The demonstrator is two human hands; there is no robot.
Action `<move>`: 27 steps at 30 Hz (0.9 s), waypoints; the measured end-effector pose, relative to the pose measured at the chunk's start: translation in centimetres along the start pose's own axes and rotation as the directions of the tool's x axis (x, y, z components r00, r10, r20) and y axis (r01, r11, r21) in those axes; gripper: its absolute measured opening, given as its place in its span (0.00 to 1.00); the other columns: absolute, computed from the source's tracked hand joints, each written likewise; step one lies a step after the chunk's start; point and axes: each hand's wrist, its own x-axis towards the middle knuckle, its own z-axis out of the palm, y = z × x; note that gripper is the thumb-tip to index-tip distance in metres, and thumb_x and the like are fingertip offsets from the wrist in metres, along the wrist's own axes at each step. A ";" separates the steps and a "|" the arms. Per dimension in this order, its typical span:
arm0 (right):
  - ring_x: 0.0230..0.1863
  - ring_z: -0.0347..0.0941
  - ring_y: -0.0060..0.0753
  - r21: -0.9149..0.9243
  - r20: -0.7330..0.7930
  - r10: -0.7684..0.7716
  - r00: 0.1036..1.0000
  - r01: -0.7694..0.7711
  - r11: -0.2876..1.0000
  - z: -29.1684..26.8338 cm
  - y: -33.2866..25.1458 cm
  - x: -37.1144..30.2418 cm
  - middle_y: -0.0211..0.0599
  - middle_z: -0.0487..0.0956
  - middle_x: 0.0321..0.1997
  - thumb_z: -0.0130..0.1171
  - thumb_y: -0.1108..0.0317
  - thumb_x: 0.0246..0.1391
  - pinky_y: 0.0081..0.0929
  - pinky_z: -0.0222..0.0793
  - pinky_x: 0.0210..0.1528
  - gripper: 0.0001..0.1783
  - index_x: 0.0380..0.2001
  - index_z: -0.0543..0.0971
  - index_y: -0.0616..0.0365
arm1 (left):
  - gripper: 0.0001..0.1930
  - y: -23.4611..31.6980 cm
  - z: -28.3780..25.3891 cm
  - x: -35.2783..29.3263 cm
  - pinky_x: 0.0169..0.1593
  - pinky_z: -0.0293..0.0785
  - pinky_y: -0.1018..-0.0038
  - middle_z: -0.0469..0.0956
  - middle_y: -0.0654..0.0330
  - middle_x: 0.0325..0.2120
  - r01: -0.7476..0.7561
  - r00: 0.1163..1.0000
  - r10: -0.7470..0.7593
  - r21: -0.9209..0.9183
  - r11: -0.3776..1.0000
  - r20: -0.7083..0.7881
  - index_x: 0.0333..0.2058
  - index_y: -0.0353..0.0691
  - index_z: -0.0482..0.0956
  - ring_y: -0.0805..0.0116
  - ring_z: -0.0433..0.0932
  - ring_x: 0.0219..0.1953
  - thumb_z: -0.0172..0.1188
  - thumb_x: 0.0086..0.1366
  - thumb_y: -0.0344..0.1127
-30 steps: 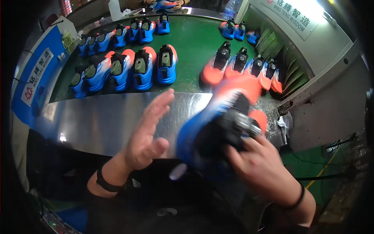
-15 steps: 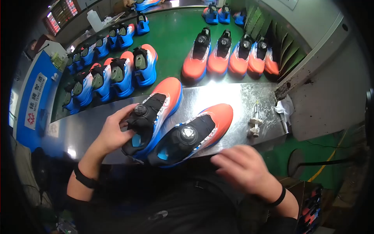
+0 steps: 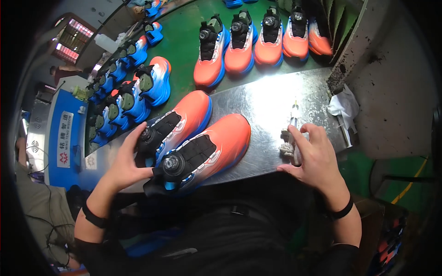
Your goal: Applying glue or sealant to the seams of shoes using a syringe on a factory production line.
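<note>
With 5 sneakers point(image 3: 267, 51) lined up beyond and a crumpled white wad point(image 3: 344, 106) rightward, the left hand point(image 3: 124, 160) spreads wide behind 2 dial-laced sneakers point(image 3: 226, 135) on the metal ledge point(image 3: 267, 96), while the right hand point(image 3: 317, 158) half-curls at a narrow-tipped tool point(image 3: 293, 112), grip unclear.

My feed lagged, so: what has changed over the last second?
Two shoes now lie side by side on the ledge. The right hand released its shoe and moved forward to the slim tool; grip unclear. The left hand came to the shoes' heels. The shoe rows behind stayed put.
</note>
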 end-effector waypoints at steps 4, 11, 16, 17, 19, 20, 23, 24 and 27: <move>0.38 0.65 0.42 0.009 0.033 -0.012 0.999 0.012 1.000 0.1 0.8 1.0 0.39 0.67 0.38 0.74 0.51 0.26 0.37 0.66 0.39 0.44 0.49 0.72 0.60 | 0.55 1.6 1.6 1.3 0.59 0.64 0.62 0.63 0.48 0.54 -0.112 0.991 0.127 0.247 0.962 -0.047 0.63 0.40 0.54 0.53 0.68 0.56 0.78 0.37 0.42; 0.37 0.67 0.42 0.004 0.087 -0.035 0.996 0.035 0.999 0.4 0.9 1.8 0.38 0.68 0.33 0.75 0.54 0.26 0.38 0.65 0.38 0.40 0.46 0.72 0.59 | 0.41 1.4 1.6 1.8 0.53 0.69 0.63 0.64 0.48 0.51 -0.222 0.966 0.253 0.327 0.919 -0.055 0.55 0.42 0.63 0.45 0.69 0.51 0.73 0.40 0.32; 0.39 0.68 0.45 0.396 0.052 0.103 0.993 -0.115 0.911 -0.3 0.2 0.2 0.42 0.71 0.39 0.75 0.59 0.30 0.33 0.66 0.40 0.38 0.48 0.71 0.59 | 0.33 0.4 0.7 -1.1 0.54 0.69 0.56 0.63 0.46 0.54 -0.422 0.854 0.514 0.475 0.772 -0.076 0.51 0.45 0.65 0.40 0.67 0.54 0.68 0.44 0.29; 0.39 0.68 0.45 0.391 0.047 0.107 0.993 -0.117 0.913 -0.5 0.2 -0.5 0.42 0.71 0.39 0.75 0.59 0.30 0.33 0.66 0.40 0.38 0.48 0.71 0.59 | 0.30 0.1 0.6 -1.8 0.54 0.68 0.53 0.63 0.45 0.54 -0.476 0.784 0.612 0.534 0.699 -0.102 0.50 0.46 0.66 0.38 0.67 0.55 0.67 0.46 0.28; 0.45 0.70 0.38 0.593 0.216 0.259 0.941 -0.338 0.731 -0.6 0.0 -2.3 0.40 0.72 0.44 0.76 0.60 0.33 0.29 0.67 0.44 0.40 0.51 0.69 0.59 | 0.25 0.2 0.5 -3.0 0.53 0.70 0.48 0.64 0.46 0.54 -0.491 0.748 0.657 0.591 0.640 -0.090 0.46 0.49 0.66 0.36 0.68 0.54 0.63 0.48 0.26; 0.49 0.69 0.29 0.770 0.267 0.319 0.910 -0.400 0.498 -0.1 -0.3 -3.2 0.37 0.72 0.46 0.77 0.60 0.34 0.28 0.67 0.48 0.43 0.54 0.67 0.59 | 0.26 -0.3 0.7 -3.4 0.52 0.70 0.48 0.64 0.46 0.54 -0.485 0.737 0.667 0.601 0.636 -0.111 0.46 0.50 0.66 0.36 0.68 0.54 0.63 0.49 0.25; 0.51 0.68 0.26 0.856 0.243 0.339 0.909 -0.365 0.365 0.9 -1.2 -4.6 0.35 0.71 0.47 0.78 0.61 0.33 0.27 0.66 0.53 0.46 0.55 0.65 0.60 | 0.26 -2.9 1.6 -4.8 0.52 0.70 0.49 0.64 0.47 0.54 -0.465 0.726 0.671 0.613 0.639 -0.151 0.46 0.50 0.65 0.37 0.68 0.54 0.62 0.49 0.24; 0.50 0.68 0.26 0.866 0.205 0.343 0.917 -0.333 0.373 1.1 -1.4 -5.0 0.36 0.71 0.49 0.78 0.60 0.32 0.26 0.65 0.53 0.48 0.57 0.65 0.62 | 0.25 -3.2 1.8 -5.0 0.52 0.70 0.49 0.64 0.47 0.53 -0.465 0.710 0.685 0.623 0.629 -0.162 0.45 0.51 0.64 0.37 0.68 0.54 0.62 0.49 0.24; 0.50 0.68 0.27 0.861 0.230 0.394 0.890 -0.375 0.345 1.1 -2.2 -4.9 0.36 0.71 0.49 0.78 0.59 0.33 0.26 0.64 0.54 0.50 0.58 0.64 0.64 | 0.24 -2.2 2.0 -6.1 0.52 0.71 0.48 0.63 0.48 0.52 -0.448 0.715 0.676 0.623 0.641 -0.181 0.44 0.52 0.64 0.36 0.68 0.53 0.62 0.50 0.25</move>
